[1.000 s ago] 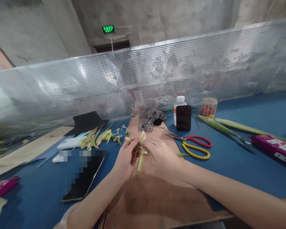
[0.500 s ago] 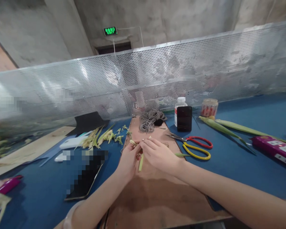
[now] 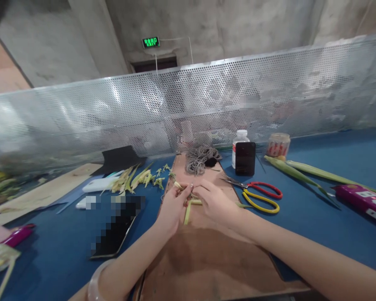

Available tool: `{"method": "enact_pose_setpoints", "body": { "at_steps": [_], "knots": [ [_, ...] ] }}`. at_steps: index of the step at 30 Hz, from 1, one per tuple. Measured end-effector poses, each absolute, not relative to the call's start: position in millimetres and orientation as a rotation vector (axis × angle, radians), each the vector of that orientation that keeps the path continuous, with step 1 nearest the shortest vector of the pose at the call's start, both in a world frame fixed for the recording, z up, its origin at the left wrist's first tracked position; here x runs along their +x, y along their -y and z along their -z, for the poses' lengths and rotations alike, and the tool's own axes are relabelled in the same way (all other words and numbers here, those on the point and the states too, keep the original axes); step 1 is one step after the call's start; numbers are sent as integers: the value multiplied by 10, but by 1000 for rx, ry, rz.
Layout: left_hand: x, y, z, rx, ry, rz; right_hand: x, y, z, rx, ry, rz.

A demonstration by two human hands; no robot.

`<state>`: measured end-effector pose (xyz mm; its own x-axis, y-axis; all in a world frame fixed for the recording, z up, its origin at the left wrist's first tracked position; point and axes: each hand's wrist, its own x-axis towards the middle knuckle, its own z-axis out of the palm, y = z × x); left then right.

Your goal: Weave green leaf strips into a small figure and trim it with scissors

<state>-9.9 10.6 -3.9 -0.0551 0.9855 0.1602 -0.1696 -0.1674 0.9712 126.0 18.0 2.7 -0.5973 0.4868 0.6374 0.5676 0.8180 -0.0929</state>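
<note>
Over the wooden board (image 3: pixel 207 251), my left hand (image 3: pixel 174 203) pinches a pale green leaf strip (image 3: pixel 187 212), one end of which hangs down below the fingers. My right hand (image 3: pixel 210 200) is close beside it, fingers bent and pressed together at the same strips. Another green length passes under the right palm toward the scissors. The exact fold between the fingertips is too small to make out. Grey cord (image 3: pixel 201 159) lies in a loose heap beyond my hands. Scissors (image 3: pixel 257 194) with one red and one yellow handle lie to the right.
A dark phone (image 3: pixel 119 230) and folded green leaf pieces (image 3: pixel 144 177) lie left. Behind right stand a white bottle (image 3: pixel 242 136), an upright black device (image 3: pixel 245 159) and a jar (image 3: pixel 278 145). Long leaves (image 3: pixel 296 175) and a purple pack (image 3: pixel 363 200) lie further right.
My right hand has drawn slightly back from the left, and its fingers are more bent. More of the strip between the hands shows. The whole view has shifted a little.
</note>
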Motion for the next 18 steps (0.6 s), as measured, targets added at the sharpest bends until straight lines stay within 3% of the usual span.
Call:
{"method": "enact_pose_setpoints", "body": {
  "at_steps": [18],
  "knots": [
    [-299, -123, -46, 2679, -1469, -1666, 1249, -28, -133, -868, 1999, -279]
  ]
}}
